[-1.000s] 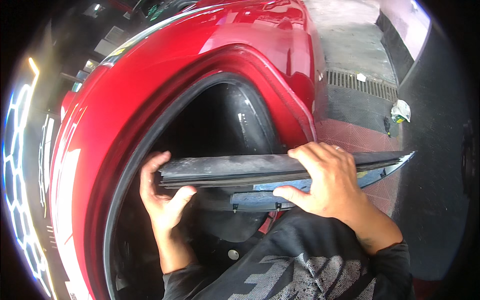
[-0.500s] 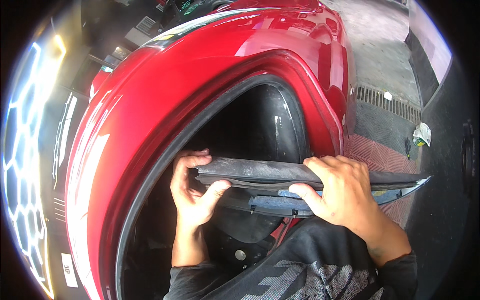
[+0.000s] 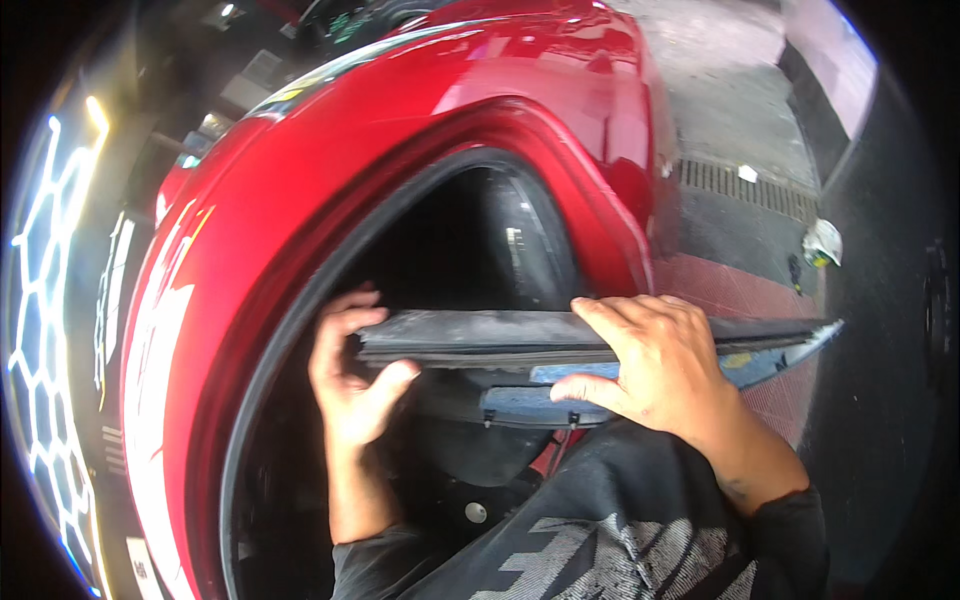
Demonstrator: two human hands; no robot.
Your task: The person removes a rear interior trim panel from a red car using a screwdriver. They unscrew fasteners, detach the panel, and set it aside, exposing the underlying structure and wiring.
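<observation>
Spanning one long dark panel [image 3: 480, 328]: your right hand [image 3: 662, 368], clasping it near mid-length; your left hand [image 3: 350, 395], curled round one end, firmness indeterminable.

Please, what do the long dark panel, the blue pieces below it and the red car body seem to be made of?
Long dark panel: probably plastic, mostly matte, with grey, dusty-looking scuffs; coated metal is possible.
Blue pieces: perhaps foam or fibre, as they look dull and mottled.
Red car body: glossy paint, shown by bright reflections; whether metal or plastic lies beneath cannot be seen.
</observation>
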